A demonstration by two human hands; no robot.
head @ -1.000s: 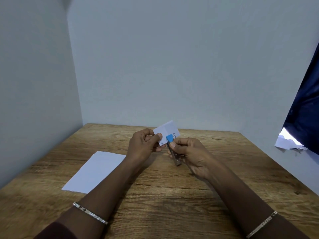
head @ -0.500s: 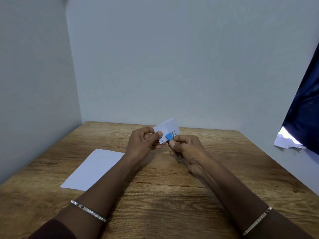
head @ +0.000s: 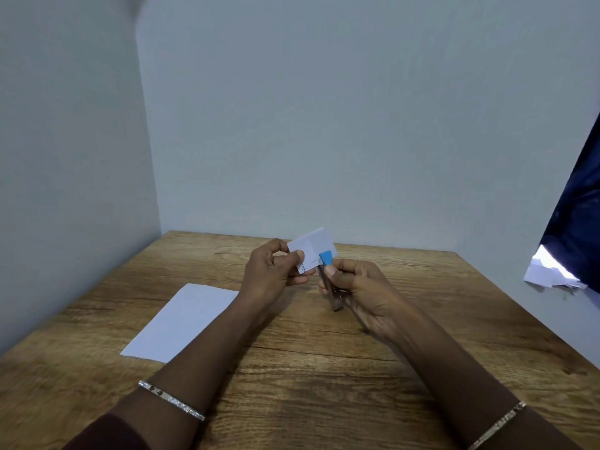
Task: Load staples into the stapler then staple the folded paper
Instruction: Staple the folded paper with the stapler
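Observation:
My left hand (head: 271,274) pinches a small folded white paper (head: 313,246) between thumb and fingers, lifted above the wooden table (head: 324,368). My right hand (head: 363,287) grips a slim stapler (head: 332,292) with a blue tip and a dark metal body. The blue tip sits over the paper's lower right edge. The stapler's rear end points down toward me. Whether its jaws are closed on the paper is hidden by my thumb.
A flat white sheet (head: 181,321) lies on the table to the left of my left forearm. Plain walls close off the left and back. At the right edge hang a dark cloth (head: 578,216) and some crumpled white paper (head: 548,271).
Both hands stay together with the paper and stapler; the stapler's rear end shows again below my right thumb. The paper has shifted only slightly.

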